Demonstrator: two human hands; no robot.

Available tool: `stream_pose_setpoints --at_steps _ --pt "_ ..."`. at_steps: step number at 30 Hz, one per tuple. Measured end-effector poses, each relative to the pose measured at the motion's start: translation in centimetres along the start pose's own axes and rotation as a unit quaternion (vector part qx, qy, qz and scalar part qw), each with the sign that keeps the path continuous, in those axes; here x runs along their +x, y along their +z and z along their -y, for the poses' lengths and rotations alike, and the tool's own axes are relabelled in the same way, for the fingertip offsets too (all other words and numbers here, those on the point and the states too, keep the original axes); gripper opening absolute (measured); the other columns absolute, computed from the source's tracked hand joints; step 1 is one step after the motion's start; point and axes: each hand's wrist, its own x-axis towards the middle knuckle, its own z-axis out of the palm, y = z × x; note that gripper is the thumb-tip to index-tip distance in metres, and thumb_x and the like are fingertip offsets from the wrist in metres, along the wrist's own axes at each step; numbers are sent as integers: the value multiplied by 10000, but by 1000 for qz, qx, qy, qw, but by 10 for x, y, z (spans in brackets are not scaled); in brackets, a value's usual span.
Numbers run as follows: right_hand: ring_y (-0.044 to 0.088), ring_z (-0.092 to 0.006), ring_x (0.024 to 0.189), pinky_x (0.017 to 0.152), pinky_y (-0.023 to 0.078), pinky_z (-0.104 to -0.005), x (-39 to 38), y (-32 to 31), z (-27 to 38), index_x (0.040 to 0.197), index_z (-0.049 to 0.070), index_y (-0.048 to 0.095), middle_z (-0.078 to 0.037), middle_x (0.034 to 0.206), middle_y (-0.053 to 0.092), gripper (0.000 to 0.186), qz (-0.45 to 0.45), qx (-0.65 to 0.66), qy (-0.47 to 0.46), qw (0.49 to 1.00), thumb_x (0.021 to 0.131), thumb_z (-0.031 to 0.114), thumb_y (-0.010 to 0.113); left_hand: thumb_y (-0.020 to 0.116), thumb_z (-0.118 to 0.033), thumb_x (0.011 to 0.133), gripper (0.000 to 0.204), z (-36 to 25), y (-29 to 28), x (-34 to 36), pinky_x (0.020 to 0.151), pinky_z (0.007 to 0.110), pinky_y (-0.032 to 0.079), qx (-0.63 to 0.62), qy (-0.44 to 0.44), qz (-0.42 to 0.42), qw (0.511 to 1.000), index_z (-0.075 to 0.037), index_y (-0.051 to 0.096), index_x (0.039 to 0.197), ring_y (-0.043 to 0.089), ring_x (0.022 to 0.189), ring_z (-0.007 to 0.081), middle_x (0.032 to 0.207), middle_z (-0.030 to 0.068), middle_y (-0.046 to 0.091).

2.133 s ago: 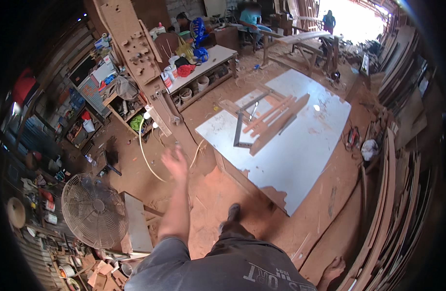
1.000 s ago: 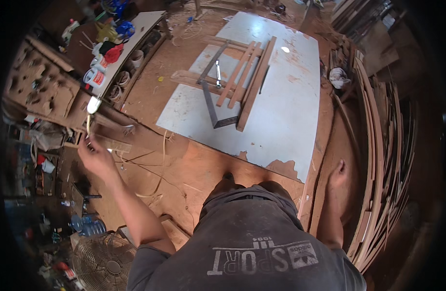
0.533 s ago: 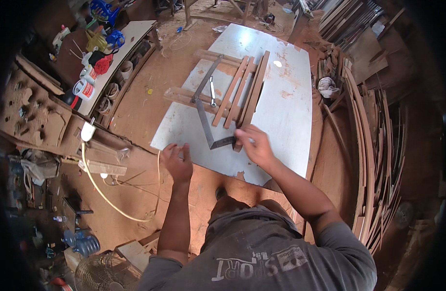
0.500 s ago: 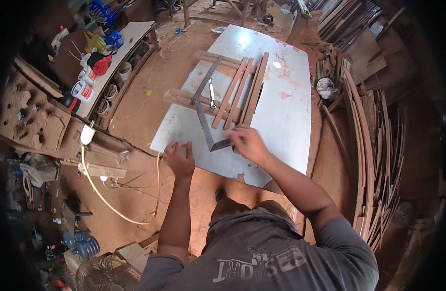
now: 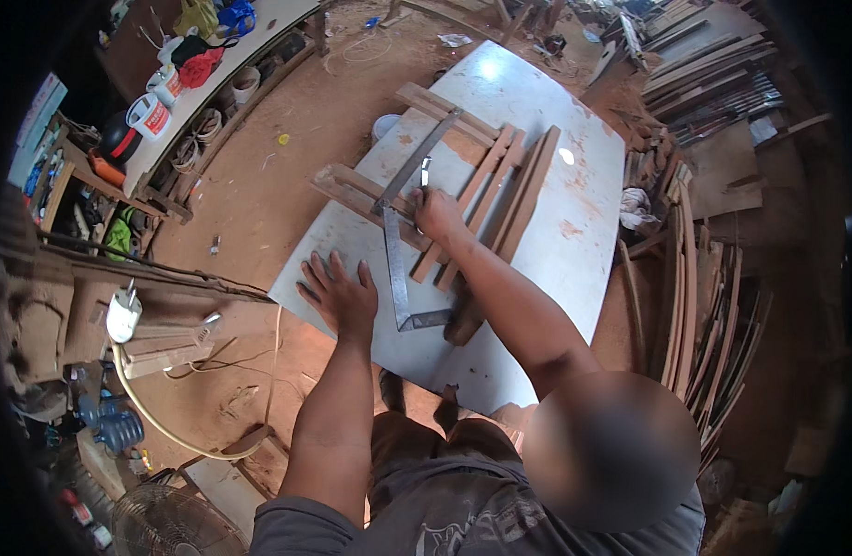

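My right hand (image 5: 435, 211) is closed around a silver wrench (image 5: 426, 169), whose upper end sticks out above my fingers. Below my left hand (image 5: 341, 292), which has its fingers spread flat, is the worn white board (image 5: 560, 269). On that board lie a bent dark metal bar (image 5: 394, 259) with a corner, several long wooden slats (image 5: 480, 176), a thicker timber (image 5: 530, 190) and short crosswise wooden pieces (image 5: 424, 98). My right forearm crosses over the ends of the timber.
A long bench (image 5: 245, 42) with buckets and bags runs along the upper left. A white plug (image 5: 123, 315) on a pale cable is at left, a wire fan (image 5: 171, 519) at bottom left. Long timber strips (image 5: 684, 278) line the right side.
My right hand has moved forward from beside the metal bar's lower corner and taken hold of the wrench. My left hand has moved up and spread out on the board.
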Motion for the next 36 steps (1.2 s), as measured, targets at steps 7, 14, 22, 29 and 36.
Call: stream_pose_setpoints --at_steps 7,14,22,29,36 --pt "710 -438 1123 945 568 -481 59 5 -2 1285 -70 597 -299 1216 711 554 34 170 239 955 903 264 820 541 -537 1033 684 -5 -3 5 1289 647 93 9 -12 31 999 -103 465 1557 140 1621 402 1710 187 241" --pt "710 -284 1024 856 564 -388 -7 25 1 1390 -43 632 -211 1137 737 491 -77 352 159 919 1015 263 718 535 -550 1019 711 -9 -7 10 1302 627 44 12 -47 80 996 -139 425 1588 90 1633 373 1728 151 188" --pt "605 -139 711 640 527 -282 -43 -34 8 1367 60 665 -57 927 692 382 51 633 399 661 1073 304 662 515 -543 1033 706 -13 -11 12 1315 597 55 44 -49 94 993 -137 384 1596 84 1635 358 1719 142 200" --pt "688 -168 836 666 582 -342 -101 9 81 1230 59 538 -96 1038 673 281 193 692 256 647 1136 323 533 645 -531 937 836 -11 -20 14 1307 625 54 70 -45 157 984 -185 318 1624 81 1634 382 1731 141 167" --pt "715 -264 851 642 579 -412 -72 25 134 1200 110 429 -134 1077 674 281 156 700 361 596 1168 383 369 719 -573 860 1006 11 21 5 1303 643 94 149 -11 128 980 -217 225 1661 88 1638 374 1733 105 151"
